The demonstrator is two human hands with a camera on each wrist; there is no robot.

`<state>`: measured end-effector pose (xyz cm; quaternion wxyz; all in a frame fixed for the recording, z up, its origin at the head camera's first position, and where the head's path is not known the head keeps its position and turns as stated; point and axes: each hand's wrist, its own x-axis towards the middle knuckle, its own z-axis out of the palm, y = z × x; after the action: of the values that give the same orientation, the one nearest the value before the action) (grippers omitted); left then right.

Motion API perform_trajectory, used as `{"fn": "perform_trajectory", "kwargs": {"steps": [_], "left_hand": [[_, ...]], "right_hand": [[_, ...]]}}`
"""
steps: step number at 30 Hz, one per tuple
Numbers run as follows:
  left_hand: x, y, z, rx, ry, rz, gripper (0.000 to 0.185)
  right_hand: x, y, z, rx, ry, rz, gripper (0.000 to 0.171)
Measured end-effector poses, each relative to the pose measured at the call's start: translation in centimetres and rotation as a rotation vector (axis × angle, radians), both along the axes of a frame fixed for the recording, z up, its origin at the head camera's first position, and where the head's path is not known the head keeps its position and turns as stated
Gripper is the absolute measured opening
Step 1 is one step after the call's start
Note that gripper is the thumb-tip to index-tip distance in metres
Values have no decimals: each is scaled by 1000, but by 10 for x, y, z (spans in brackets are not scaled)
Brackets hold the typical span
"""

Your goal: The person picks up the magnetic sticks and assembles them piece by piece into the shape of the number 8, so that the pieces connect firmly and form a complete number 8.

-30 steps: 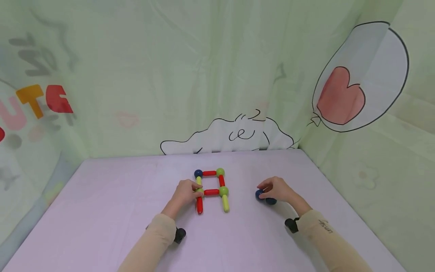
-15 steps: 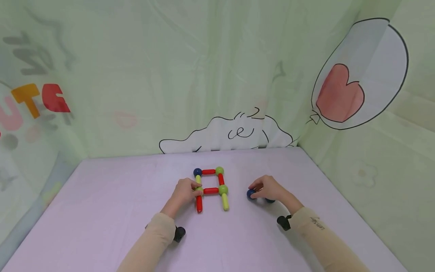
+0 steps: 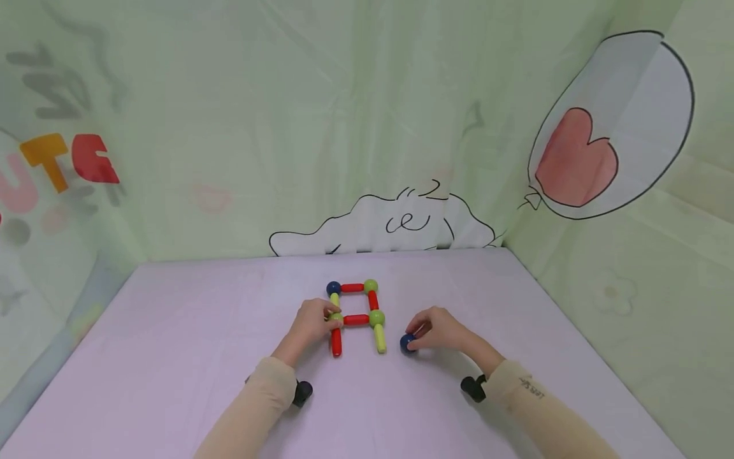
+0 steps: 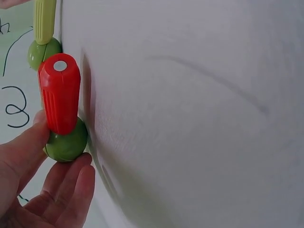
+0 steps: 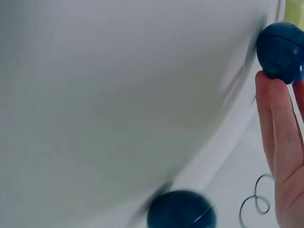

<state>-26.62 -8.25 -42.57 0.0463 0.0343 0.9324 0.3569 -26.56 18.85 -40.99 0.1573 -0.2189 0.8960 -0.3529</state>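
Note:
A frame of magnetic rods and balls lies on the table, its upper part a square with a blue corner ball (image 3: 334, 288) and green balls at the other corners. My left hand (image 3: 312, 320) pinches the near left green ball (image 4: 67, 145). From that ball a red rod (image 3: 336, 343) points toward me; a yellow-green rod (image 3: 380, 339) runs likewise from the near right green ball (image 3: 376, 318). Right of this rod, my right hand (image 3: 440, 329) holds a loose blue ball (image 3: 408, 344) between thumb and fingers. Another blue ball (image 5: 181, 210) shows in the right wrist view, hidden in the head view.
The lilac-covered table (image 3: 172, 357) meets a pale green printed curtain (image 3: 229, 127) at the back and sides. Dark wrist cameras sit at both cuffs, the left wrist camera (image 3: 302, 393) and the right wrist camera (image 3: 473, 388).
My right hand has moved left and a little toward me with the blue ball, close to the yellow-green rod. The second blue ball has gone out of sight behind that hand. The left hand stays.

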Motion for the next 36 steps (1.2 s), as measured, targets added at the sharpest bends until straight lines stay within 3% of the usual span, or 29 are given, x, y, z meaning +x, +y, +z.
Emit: {"fn": "perform_trajectory", "kwargs": {"steps": [7,13,23,36], "left_hand": [[-1,3,-1,-41,50,-27,28],[-2,4,-2,-26,50,-8,26],[-2,2,3,2,-3,42,24],[0,1,13,-34,-5,14,19]], "right_hand": [[13,-14,0,-18,-23,76,24],[23,-28,0,-23,-31,137,23],[35,-61,3,-39,-65,159,22],[39,-97,-4,-68,-43,146,21]]}}
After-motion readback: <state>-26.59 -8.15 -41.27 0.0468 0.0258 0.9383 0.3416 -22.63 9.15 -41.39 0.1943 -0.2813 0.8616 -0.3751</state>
